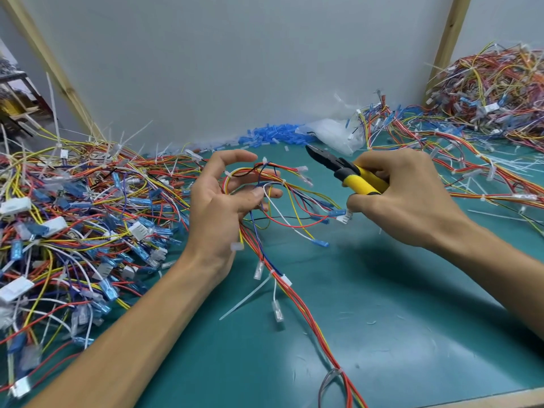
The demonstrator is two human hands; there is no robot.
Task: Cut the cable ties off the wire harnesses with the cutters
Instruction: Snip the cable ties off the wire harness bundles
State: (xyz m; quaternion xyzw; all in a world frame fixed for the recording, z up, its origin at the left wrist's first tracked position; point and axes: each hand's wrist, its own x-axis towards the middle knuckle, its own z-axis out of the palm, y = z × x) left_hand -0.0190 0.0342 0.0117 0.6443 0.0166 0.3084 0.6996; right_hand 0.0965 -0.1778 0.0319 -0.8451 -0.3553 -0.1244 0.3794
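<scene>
My left hand (223, 201) holds a wire harness (294, 293) of red, yellow, blue and white wires, with its thumb pressing the looped wires against the fingers. The harness trails down across the green mat toward the near edge. White cable ties (283, 182) show on the loop by my fingertips, and a long uncut tie tail (247, 298) sticks out lower down. My right hand (403, 195) grips yellow-handled cutters (350, 172). Their black jaws point up-left, slightly parted, just right of the loop and not touching it.
A big heap of harnesses (73, 225) covers the left of the green mat (397, 319). Another heap (494, 89) sits at the back right, with strands spilling forward. Blue terminal sleeves (270, 136) and a clear plastic bag (332, 134) lie against the back wall.
</scene>
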